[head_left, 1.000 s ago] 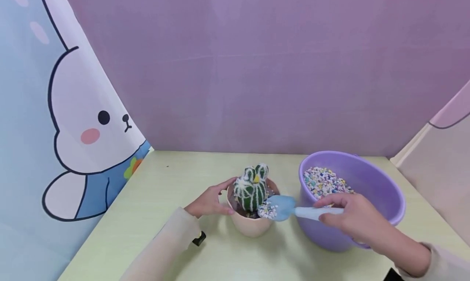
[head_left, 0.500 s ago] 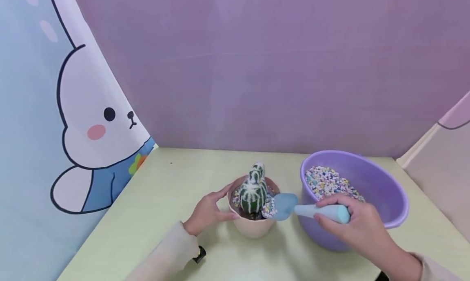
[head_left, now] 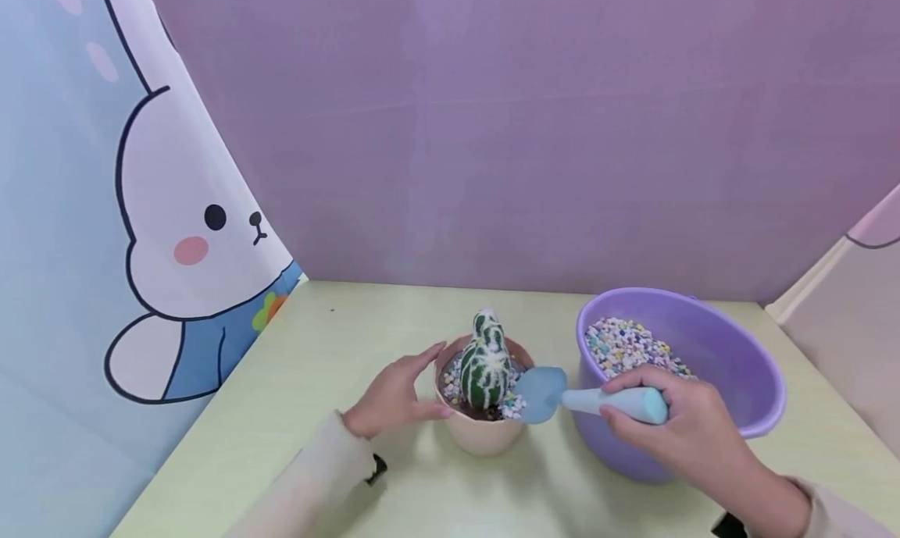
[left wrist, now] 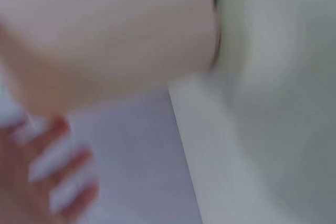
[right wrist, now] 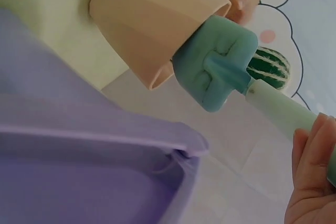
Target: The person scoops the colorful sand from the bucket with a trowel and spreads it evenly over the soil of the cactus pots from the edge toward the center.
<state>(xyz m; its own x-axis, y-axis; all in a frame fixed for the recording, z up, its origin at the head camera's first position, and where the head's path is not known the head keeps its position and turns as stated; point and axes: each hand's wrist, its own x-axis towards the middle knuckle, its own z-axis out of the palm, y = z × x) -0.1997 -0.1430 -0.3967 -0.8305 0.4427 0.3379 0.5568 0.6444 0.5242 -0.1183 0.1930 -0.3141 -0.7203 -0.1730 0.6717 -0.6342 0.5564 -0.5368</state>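
Note:
A small toy-like striped cactus (head_left: 485, 370) stands in a pale pink flower pot (head_left: 485, 436) on the table. My left hand (head_left: 390, 397) holds the pot from its left side, thumb at the near rim and fingers at the back; in the left wrist view the fingers (left wrist: 79, 166) are blurred and spread. My right hand (head_left: 696, 421) grips the pale handle of a small blue-green trowel (head_left: 540, 395). Its blade tips over the pot's right rim, and colourful pebbles (head_left: 512, 405) lie at the blade's end beside the cactus. The right wrist view shows the blade's underside.
A purple bucket (head_left: 731, 382) stands tilted to the right of the pot, partly behind my right hand. Colourful pebbles (head_left: 629, 345) are piled inside it. A purple backdrop rises behind the table (head_left: 380, 319), with a cartoon rabbit sheet at the left.
The trowel has rolled over, tipping its pebbles into the pot. The cactus has turned and leans slightly left, with more pebbles around it. The left hand stays at the pot.

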